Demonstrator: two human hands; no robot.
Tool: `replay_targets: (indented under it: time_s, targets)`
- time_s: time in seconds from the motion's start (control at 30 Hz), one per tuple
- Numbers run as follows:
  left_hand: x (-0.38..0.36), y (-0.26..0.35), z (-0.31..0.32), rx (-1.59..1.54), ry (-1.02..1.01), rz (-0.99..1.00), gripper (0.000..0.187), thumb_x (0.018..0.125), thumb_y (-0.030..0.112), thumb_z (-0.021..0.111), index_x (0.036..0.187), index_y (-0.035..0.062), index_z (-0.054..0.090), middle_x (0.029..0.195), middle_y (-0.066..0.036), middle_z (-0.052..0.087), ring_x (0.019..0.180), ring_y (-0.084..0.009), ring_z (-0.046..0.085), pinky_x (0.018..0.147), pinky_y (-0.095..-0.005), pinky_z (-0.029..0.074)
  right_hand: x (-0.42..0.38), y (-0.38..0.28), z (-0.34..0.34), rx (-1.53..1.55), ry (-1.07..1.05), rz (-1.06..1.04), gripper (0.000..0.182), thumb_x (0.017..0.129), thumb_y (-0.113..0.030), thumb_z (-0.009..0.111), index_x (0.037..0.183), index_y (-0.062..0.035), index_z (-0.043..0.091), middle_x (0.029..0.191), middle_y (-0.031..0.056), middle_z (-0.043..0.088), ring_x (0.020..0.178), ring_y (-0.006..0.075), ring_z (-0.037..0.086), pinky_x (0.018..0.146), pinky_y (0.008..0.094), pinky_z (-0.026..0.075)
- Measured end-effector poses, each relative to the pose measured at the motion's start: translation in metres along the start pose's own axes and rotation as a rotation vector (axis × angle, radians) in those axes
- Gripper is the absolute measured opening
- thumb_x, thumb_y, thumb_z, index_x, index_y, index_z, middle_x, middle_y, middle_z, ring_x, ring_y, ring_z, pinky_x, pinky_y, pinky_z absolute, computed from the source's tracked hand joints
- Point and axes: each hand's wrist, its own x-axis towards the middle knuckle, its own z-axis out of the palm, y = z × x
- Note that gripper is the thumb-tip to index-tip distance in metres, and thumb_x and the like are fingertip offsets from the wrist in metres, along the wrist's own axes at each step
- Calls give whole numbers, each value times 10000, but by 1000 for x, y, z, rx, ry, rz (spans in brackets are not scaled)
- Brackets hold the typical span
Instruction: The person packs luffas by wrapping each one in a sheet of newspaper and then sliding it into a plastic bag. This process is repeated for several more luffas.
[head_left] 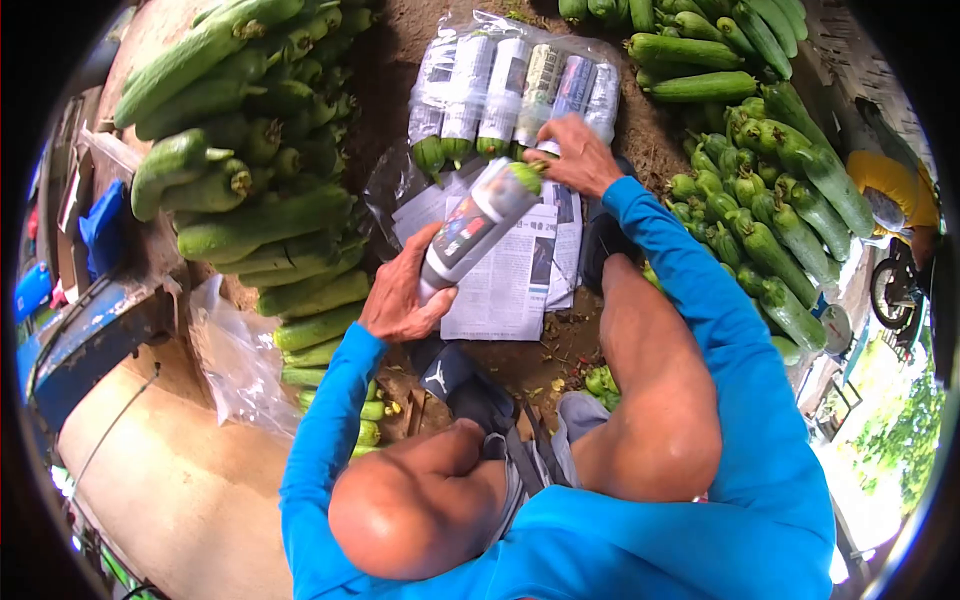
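Observation:
My left hand (408, 290) is closed round the lower end of a luffa gourd wrapped in newspaper (478, 228). The gourd tilts up to the right, its green stem end showing at the top. My right hand (578, 157) has bent fingers at the near edge of a clear plastic bag (612, 100), seemingly pinching it; the fingertips are partly hidden. Inside the bag lies a row of several newspaper-wrapped gourds (503, 92), green ends toward me. Under the held gourd, loose newspaper sheets (497, 300) lie on the ground.
Unwrapped green gourds (270, 225) are piled high at my left. More gourds (770, 220) are heaped at right, with another stack (700, 65) at the far right. A crumpled plastic sheet (235, 340) lies by the left pile. My bent knees (655, 430) frame the near ground.

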Motion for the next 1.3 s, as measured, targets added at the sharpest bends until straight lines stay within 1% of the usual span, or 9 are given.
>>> replay_targets:
  time_s: [0.07, 0.27, 0.37, 0.43, 0.8, 0.93, 1.07, 1.13, 1.3]
  targets:
    - [-3, -3, -11, 46, -24, -128, 739, 746, 230, 656, 1409, 61, 379, 1180, -246, 609, 1072, -420, 614, 917, -433, 486, 13, 17, 12, -109, 391, 14, 389, 800, -337, 661, 1072, -82, 550, 1089, 126, 492, 1088, 312, 499, 900, 506, 427]
    - [24, 9, -34, 134, -152, -242, 687, 769, 298, 660, 1353, 2, 452, 1138, -267, 630, 1051, -403, 632, 880, -421, 499, 25, 49, 21, -371, 263, -51, 347, 786, -360, 640, 1019, -121, 546, 1109, 88, 494, 1077, 301, 514, 858, 453, 460]
    - [52, 15, -26, 94, -254, -486, 662, 783, 332, 658, 1320, -14, 485, 1087, -231, 656, 968, -313, 657, 835, -395, 503, 32, 52, 12, -113, 285, 7, 301, 751, -341, 608, 914, -88, 601, 996, 157, 624, 938, 375, 610, 813, 496, 491]
    - [70, 3, -8, 91, -212, -440, 653, 785, 334, 658, 1313, -15, 494, 1087, -220, 659, 957, -295, 653, 830, -387, 501, 33, 48, -8, 81, 293, 80, 318, 722, -352, 585, 839, -62, 644, 844, 239, 680, 758, 455, 652, 738, 505, 531]
    - [201, -40, 133, -314, 200, -226, 465, 855, 310, 645, 1159, -35, 571, 966, -195, 668, 853, -243, 636, 785, -364, 489, 27, 37, -36, 267, 298, 43, 366, 717, -349, 603, 840, -6, 569, 759, 213, 621, 694, 396, 606, 646, 462, 460]
    - [243, -35, 145, -88, 361, -43, 434, 841, 301, 642, 1112, -35, 586, 969, -264, 658, 873, -334, 664, 758, -393, 495, 16, 36, -40, 214, 281, 43, 356, 745, -341, 613, 935, -41, 631, 860, 219, 671, 797, 398, 651, 749, 442, 520]
    - [263, -30, 147, 184, 18, -129, 342, 857, 318, 604, 915, -17, 642, 890, -272, 658, 842, -380, 669, 709, -433, 500, 8, 48, -37, 241, 330, 34, 370, 785, -337, 617, 1017, -50, 640, 936, 195, 697, 879, 381, 668, 831, 439, 521]
    - [270, -30, 146, 344, 54, 227, 375, 858, 364, 598, 881, -9, 636, 896, -266, 666, 819, -413, 662, 701, -477, 498, 5, 53, -35, 253, 335, 35, 329, 805, -285, 635, 1009, -27, 633, 962, 184, 694, 897, 370, 666, 843, 431, 521]
    - [270, -8, 147, 699, -159, -227, 701, 744, 512, 669, 1160, -30, 511, 862, -223, 692, 825, -357, 692, 717, -461, 545, 9, 59, -28, 125, 522, -87, 305, 829, -268, 654, 1062, -70, 642, 1221, 146, 569, 1163, 340, 530, 1012, 432, 399]
